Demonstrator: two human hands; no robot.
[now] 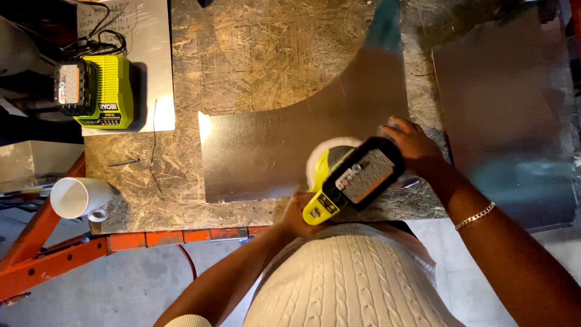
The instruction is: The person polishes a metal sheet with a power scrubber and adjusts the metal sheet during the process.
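Left hand clenched round the rear handle of the cordless power tool; right hand closed over its front end. Tool sits on the near edge of the cut metal sheet, white pad down on it. Tool's long axis runs diagonally, near-left to far-right, between the two grips (left hand nearer the body). Sheet lies flat on the chipboard worktop, spreading left and away from the tool. Battery charger well apart, far left.
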